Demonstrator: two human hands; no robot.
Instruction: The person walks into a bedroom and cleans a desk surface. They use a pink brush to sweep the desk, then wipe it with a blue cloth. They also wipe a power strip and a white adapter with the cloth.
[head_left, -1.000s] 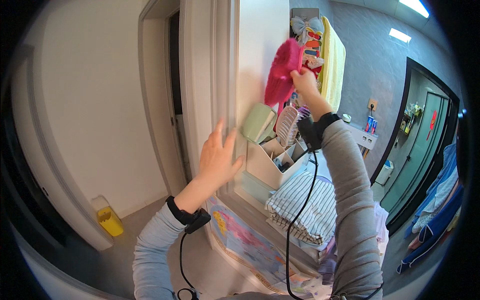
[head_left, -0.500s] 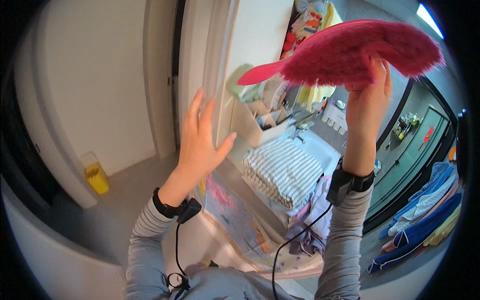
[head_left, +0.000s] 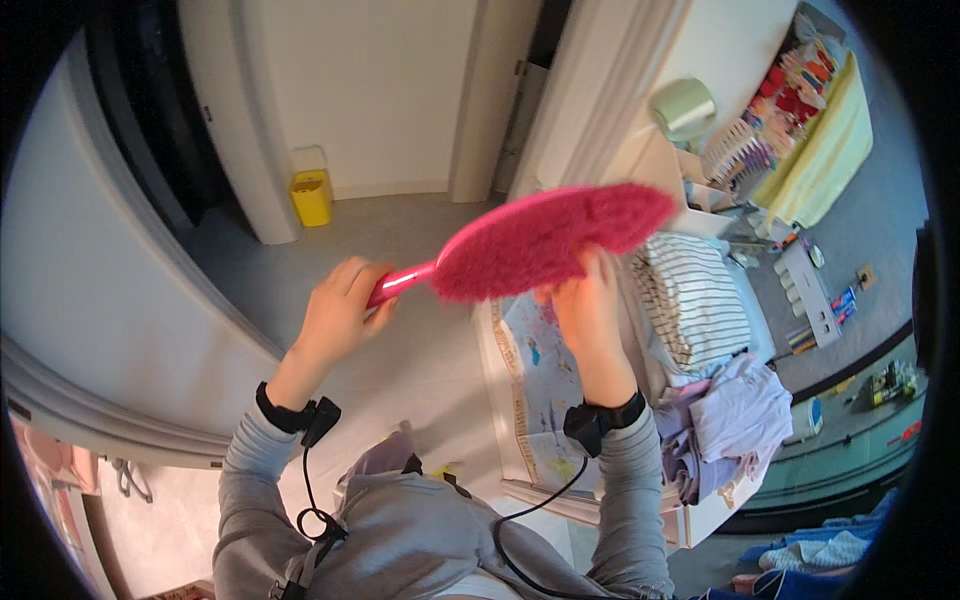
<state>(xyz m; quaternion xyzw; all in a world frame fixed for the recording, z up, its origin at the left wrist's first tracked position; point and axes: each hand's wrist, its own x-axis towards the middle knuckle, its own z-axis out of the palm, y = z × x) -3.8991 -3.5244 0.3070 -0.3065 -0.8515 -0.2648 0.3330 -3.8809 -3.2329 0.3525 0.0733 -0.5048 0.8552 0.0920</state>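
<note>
A pink long-bristled hand brush [head_left: 550, 245] is held level in front of me, its bristles facing toward me and down. Around the end of its glossy handle my left hand [head_left: 345, 305] is closed. My right hand [head_left: 588, 300] grips the bristle side near the brush's far right end, with some fingertips sunk in the bristles. Both wrists carry black bands with cables.
On the counter at right are a folded striped cloth [head_left: 700, 305] and a pile of lilac clothes [head_left: 735, 415]. Behind them stand an organizer box and a green container [head_left: 683, 108]. A yellow bin [head_left: 311, 198] sits by the far wall; a door frame [head_left: 600, 90] rises ahead.
The brush has come down and to the left, in my right hand. My left hand, open and empty before, has taken hold of its handle. The view has turned left.
</note>
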